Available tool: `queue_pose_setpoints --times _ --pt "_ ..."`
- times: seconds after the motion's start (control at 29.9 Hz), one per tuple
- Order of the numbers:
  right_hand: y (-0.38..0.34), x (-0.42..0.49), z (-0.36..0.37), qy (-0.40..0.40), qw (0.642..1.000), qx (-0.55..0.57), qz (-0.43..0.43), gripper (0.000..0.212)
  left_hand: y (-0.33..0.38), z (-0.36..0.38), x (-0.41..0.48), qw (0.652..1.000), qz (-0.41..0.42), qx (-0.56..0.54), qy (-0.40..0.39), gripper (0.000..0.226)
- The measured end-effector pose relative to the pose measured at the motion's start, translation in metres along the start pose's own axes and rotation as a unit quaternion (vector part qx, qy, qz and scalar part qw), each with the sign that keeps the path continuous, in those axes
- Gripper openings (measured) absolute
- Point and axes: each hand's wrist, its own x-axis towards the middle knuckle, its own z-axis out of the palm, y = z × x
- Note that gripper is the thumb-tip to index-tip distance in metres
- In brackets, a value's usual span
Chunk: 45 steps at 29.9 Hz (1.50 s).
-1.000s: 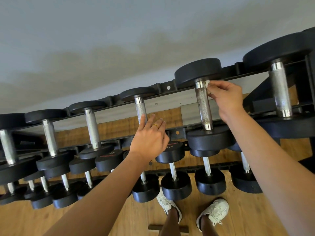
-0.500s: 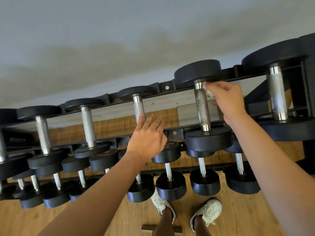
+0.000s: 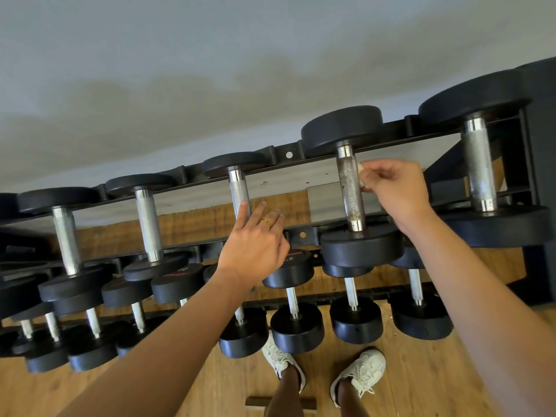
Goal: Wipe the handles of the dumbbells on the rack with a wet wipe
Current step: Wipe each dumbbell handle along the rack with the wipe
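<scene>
1. Pinching wet wipe (image 3: 361,175) in right grip (image 3: 397,191), against the right side of dark handle (image 3: 350,192), upper half.
2. Seated on top tier of rack (image 3: 279,157), between black end weights.
3. Resting left grip (image 3: 255,245), released with fingers straight, on neighbouring handle (image 3: 239,191) just left of dark handle.

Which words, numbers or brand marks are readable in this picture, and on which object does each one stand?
".5": on the black dumbbell head in the middle row, just right of the left hand, which covers any digits before it.
Red brand mark above that ".5": too blurred to read.
Red mark and pale number on the second dumbbell head, further left in the same row: too blurred to read.
No other text shows.
</scene>
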Motion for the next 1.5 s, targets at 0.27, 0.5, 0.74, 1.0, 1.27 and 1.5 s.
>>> queue_pose_setpoints --times 0.27,0.5,0.74,1.0,1.27,1.5 --pt "-0.008 0.010 0.000 0.011 1.000 -0.002 -0.012 0.017 0.000 0.000 0.000 1.000 0.004 0.000 0.001 0.053" --pt "0.013 -0.031 -0.028 -0.080 0.988 -0.130 -0.018 0.025 -0.001 0.002 0.000 1.000 0.009 0.001 0.021 0.051" --pt "0.004 -0.013 -0.017 -0.040 0.996 -0.071 -0.029 0.025 -0.001 0.002 -0.001 1.000 0.016 -0.006 0.023 0.050" --pt "0.011 -0.035 -0.031 -0.097 0.981 -0.168 -0.004 0.020 -0.002 0.001 -0.001 0.999 0.020 -0.011 0.042 0.047" --pt "0.004 -0.028 -0.030 -0.102 0.983 -0.150 0.005 0.020 -0.003 0.002 -0.001 0.999 0.020 -0.022 0.043 0.046" --pt "0.004 -0.032 -0.025 -0.040 0.987 -0.155 -0.028 0.019 -0.003 0.001 -0.002 0.998 0.014 -0.035 0.045 0.046"
